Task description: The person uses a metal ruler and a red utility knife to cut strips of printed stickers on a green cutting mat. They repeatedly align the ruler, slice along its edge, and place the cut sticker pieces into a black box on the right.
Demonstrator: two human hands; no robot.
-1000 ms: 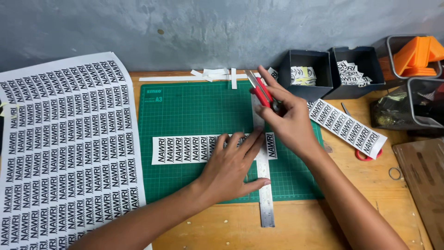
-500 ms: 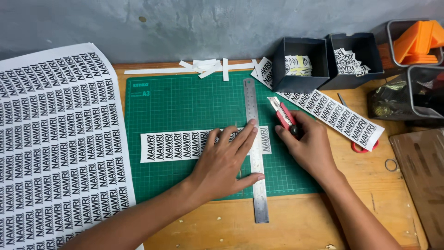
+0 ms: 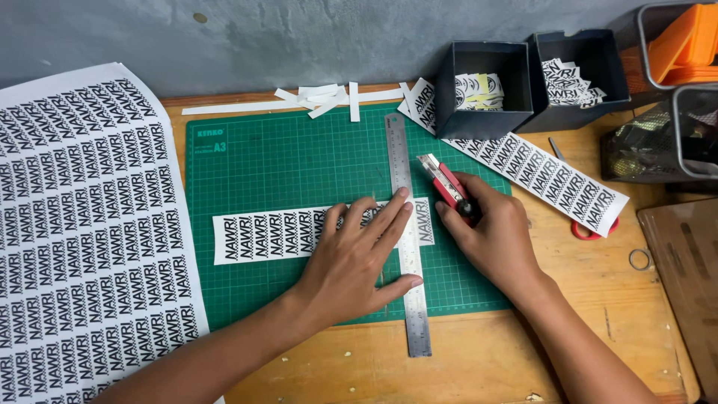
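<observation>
Here, the label strip [image 3: 269, 236] lies across the green mat [image 3: 299, 161], pinned under a steel ruler [image 3: 407, 247] by the flat, open left hand [image 3: 355, 262], evidently to prevent slipping, while the right hand [image 3: 493, 239] grips a red knife [image 3: 447, 185] beside the ruler's edge.

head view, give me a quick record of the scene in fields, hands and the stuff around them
left hand: flat on the steel ruler and label strip
right hand: holds a red cutter, blade end beside the ruler
surface: green cutting mat on a wooden table
left of mat: large printed label sheet
back right: two dark boxes with cut labels
</observation>
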